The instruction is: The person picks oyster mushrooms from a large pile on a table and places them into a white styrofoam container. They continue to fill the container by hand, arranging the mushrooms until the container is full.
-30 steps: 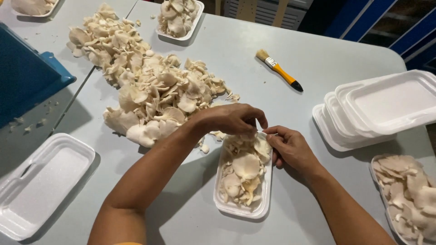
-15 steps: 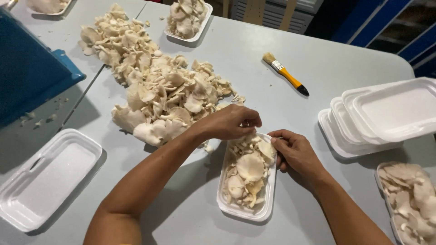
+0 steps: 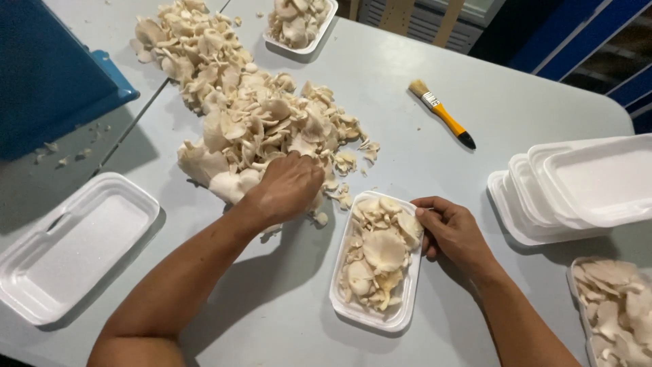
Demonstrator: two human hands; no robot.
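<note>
Left hand (image 3: 288,187): laid palm-down on the near edge of the mushroom heap (image 3: 258,122), fingers curled into it; whether anything is gripped cannot be told.
Right hand (image 3: 454,231): closed on the right rim of the filled tray (image 3: 370,312), apparently to steady it just beside the heap.
Mushrooms: loose heap at table centre; a portion lies in the tray.
Spare trays (image 3: 584,187): stacked at right, within reach.
Empty tray (image 3: 68,245): set at left.
Brush (image 3: 441,114): lying apart, untouched.
</note>
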